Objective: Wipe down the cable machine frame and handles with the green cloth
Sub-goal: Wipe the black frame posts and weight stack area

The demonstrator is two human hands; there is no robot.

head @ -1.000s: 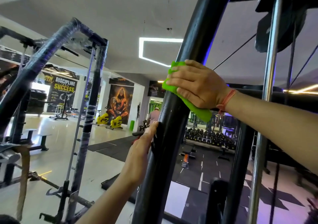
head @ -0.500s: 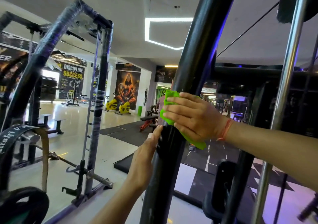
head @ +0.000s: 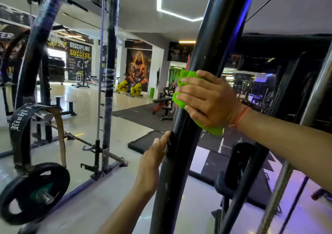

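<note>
Currently your left hand (head: 152,163) rests at 6 o'clock against the left side of the black upright post (head: 181,144) of the cable machine, fingers straight, holding nothing. Just above, near centre, your right hand (head: 206,100) wraps the green cloth (head: 186,75) round the same post, fingers curled over it and pressing the fabric to the tube; cloth shows above the fingers and hangs below the palm.

Risk: the loose lower corner may slip out from under the palm if pressure eases, so bare skin rather than cloth would meet the metal. The left fingers lie directly in the path of a downward stroke; judged likely to be bumped unless moved first.

At 3 o'clock a chrome guide rod (head: 316,90) stands close beside your right forearm and limits elbow room. At 8 o'clock a weight plate (head: 34,192) and belt (head: 25,115) hang on a neighbouring rack. Farther off, 10 o'clock, wall posters (head: 80,54); 11 o'clock, yellow bikes (head: 129,89).
</note>
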